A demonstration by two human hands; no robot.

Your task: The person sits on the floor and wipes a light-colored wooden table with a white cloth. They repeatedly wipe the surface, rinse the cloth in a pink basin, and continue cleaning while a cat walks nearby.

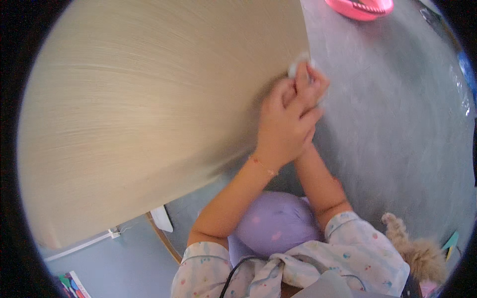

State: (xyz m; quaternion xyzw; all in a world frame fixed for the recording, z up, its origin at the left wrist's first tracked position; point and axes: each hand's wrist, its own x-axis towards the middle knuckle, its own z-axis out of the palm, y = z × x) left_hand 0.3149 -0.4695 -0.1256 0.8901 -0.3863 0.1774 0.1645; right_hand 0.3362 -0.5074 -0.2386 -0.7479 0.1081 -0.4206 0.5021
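My left hand (281, 126) lies over my right hand (311, 93), close together beside the corner of a pale wood-toned board or tabletop (141, 111). A small white thing (298, 67), blurred, shows at the fingertips; which hand's fingers hold it I cannot tell. The palms and most of the right hand are hidden behind the left. A thin bracelet (264, 166) circles my left wrist. Below the forearms is a purple rounded fabric surface (277, 223) with pink spots, perhaps over my knee.
A pink plastic basin (363, 9) stands on the grey floor (391, 111) at the top. Tan fluffy fur or plush (421, 257) is at the lower right. A white cable channel (82, 246) runs along the lower left, near a colourful printed item (72, 285). Clear plastic glints at the right rim.
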